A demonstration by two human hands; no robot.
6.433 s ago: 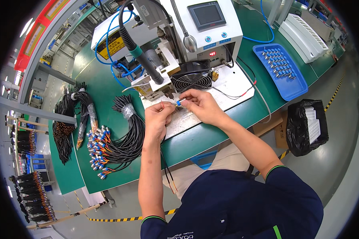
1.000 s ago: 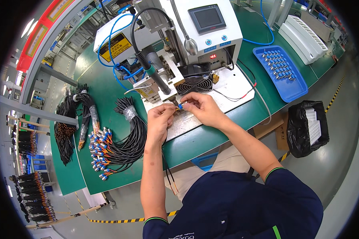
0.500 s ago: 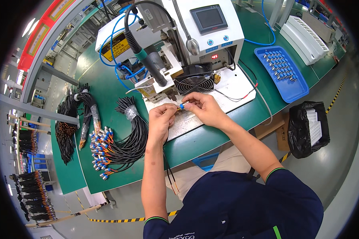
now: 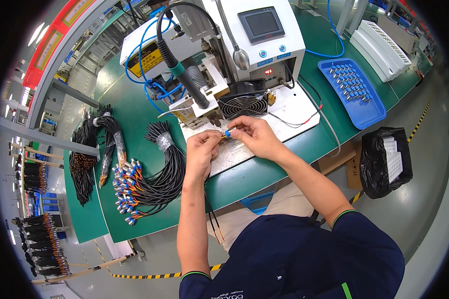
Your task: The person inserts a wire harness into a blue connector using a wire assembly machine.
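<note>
From my end of the feed, the green table [image 4: 134, 114] fills most of the view. Taking the hands as centre, the white machine [image 4: 292, 42] stands at one o'clock, its screen facing the worker, I assume for easy reading. Its pale base plate [image 4: 297, 117] reaches under the hands. At eight o'clock lies a bundle of black cables [image 4: 172, 169], bound near one end, probably against tangling. The blue tray [image 4: 369, 117] sits just past two o'clock, its loose plugs in rows, which I judge suits right-hand picking. The iron's dark handle [image 4: 189, 84] slants down from eleven; the fan [image 4: 243, 105] is at one.

I see the right hand [image 4: 254, 137] pinching a small blue-and-silver plug [image 4: 228, 133] by its silver end, blue end turned left, over the plate and just below the iron. The left hand [image 4: 203, 147] pinches a thin wire [image 4: 223, 136] beside it, likely to steady the join; whether they touch, I can't tell. A black cable [image 4: 210, 209] hangs at six o'clock.
</note>
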